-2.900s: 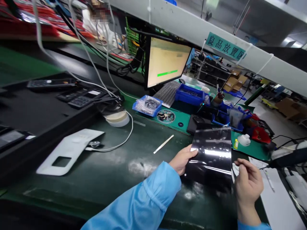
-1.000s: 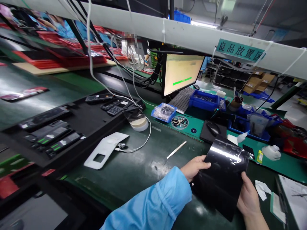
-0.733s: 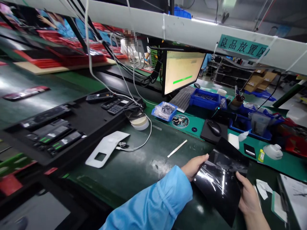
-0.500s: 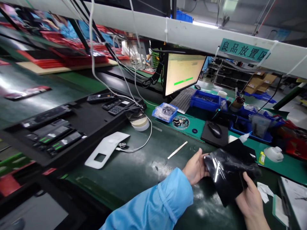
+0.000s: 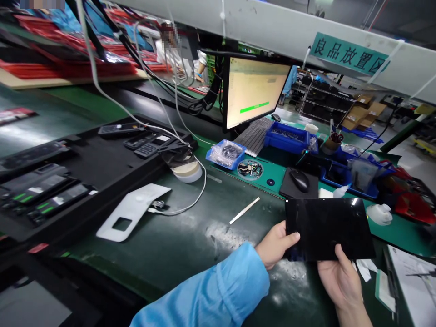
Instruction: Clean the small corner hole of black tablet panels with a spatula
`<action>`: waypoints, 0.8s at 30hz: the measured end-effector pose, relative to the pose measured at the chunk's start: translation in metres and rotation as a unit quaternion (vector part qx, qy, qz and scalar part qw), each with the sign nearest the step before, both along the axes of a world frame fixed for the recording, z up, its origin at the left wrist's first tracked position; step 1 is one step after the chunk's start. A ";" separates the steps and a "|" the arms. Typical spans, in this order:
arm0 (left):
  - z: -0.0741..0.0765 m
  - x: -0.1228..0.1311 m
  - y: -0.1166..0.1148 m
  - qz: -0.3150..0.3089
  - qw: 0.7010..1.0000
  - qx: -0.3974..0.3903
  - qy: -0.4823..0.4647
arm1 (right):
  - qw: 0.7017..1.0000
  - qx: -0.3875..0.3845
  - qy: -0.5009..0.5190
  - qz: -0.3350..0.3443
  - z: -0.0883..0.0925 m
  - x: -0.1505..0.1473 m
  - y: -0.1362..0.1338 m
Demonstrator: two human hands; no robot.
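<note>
A flat black glossy panel, like a tablet screen (image 5: pixel 330 229), is held up over the bench between both hands. My left hand (image 5: pixel 276 244) is closed on its left edge, with the thumb lying on the front face. My right hand (image 5: pixel 342 277) grips the lower edge, thumb on the front and the other fingers behind, partly hidden. On the dark green bench to the left lies a thin pale stick (image 5: pixel 244 210). Farther left is a white plate with a square hole (image 5: pixel 132 213), beside a white cable.
A black foam tray (image 5: pixel 98 168) with several handheld devices fills the left. Behind stand a monitor (image 5: pixel 257 91), a keyboard (image 5: pixel 254 136), blue bins (image 5: pixel 288 136) and a mouse (image 5: pixel 299 179). Papers (image 5: pixel 413 281) lie at right. A white beam (image 5: pixel 265 27) crosses overhead.
The black panel has turned from a tilted, corner-up pose to nearly level, its face toward me. My left thumb has come onto its front. The camera view has shifted right.
</note>
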State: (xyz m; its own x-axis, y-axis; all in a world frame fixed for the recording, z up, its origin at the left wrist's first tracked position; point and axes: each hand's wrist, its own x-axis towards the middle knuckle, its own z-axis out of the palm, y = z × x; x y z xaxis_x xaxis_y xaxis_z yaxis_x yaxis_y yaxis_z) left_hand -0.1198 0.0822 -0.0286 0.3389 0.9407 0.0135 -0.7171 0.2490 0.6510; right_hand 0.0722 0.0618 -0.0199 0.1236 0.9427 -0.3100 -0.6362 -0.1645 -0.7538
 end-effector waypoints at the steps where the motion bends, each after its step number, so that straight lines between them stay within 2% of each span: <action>1: 0.001 -0.001 0.000 0.005 1.000 0.007 0.005 | 1.000 -0.001 -0.001 0.001 0.000 0.000 0.000; 13: 0.005 -0.005 -0.002 0.018 0.998 0.047 0.040 | 1.000 -0.001 -0.021 0.003 -0.003 0.004 -0.003; 18: 0.012 -0.011 0.000 0.078 0.993 0.051 0.065 | 1.000 -0.017 -0.008 0.009 -0.002 -0.001 -0.006; 21: 0.016 -0.013 0.001 0.115 0.990 0.022 0.075 | 0.999 -0.030 -0.008 0.021 -0.004 -0.008 -0.019; 24: 0.019 -0.016 0.002 0.084 0.994 0.011 0.071 | 0.997 -0.062 0.019 0.038 -0.010 -0.014 -0.047</action>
